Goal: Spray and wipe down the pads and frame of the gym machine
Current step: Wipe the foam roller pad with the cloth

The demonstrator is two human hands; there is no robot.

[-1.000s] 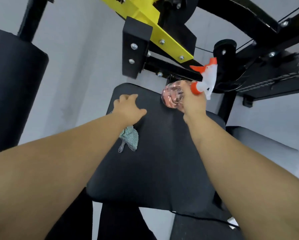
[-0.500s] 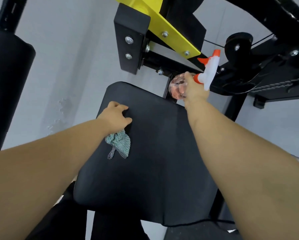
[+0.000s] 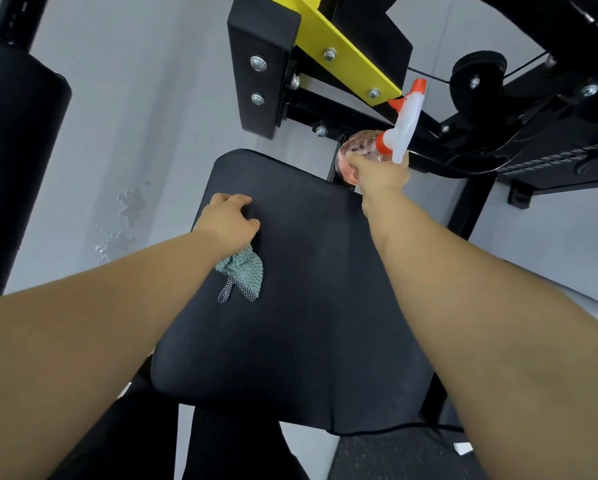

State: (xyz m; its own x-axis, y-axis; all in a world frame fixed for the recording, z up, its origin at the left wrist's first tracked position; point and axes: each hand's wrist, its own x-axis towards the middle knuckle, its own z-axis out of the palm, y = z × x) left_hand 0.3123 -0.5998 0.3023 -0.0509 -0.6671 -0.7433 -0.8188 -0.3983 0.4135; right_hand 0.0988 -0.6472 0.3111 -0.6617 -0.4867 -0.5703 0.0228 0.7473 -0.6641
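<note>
A black seat pad [image 3: 308, 306] fills the middle of the view. My left hand [image 3: 230, 225] grips a teal cloth [image 3: 243, 277] and presses it on the pad's upper left part; the cloth's tail hangs out below the palm. My right hand [image 3: 382, 174] holds a clear pink spray bottle [image 3: 358, 152] with a white and orange trigger head [image 3: 406, 123], raised past the pad's far right corner toward the black frame [image 3: 325, 112]. A yellow frame plate [image 3: 342, 53] runs above.
A black roller pad [image 3: 16, 150] stands at the left. A black bracket [image 3: 259, 67] with bolts hangs over the pad's far edge. A pulley [image 3: 477, 77] and cables sit at the upper right. The grey floor shows wet spots [image 3: 124, 216] at the left.
The left hand with the cloth has slid a little back and left along the pad. The right hand has lifted the spray bottle farther toward the frame, its nozzle now tilted more upright.
</note>
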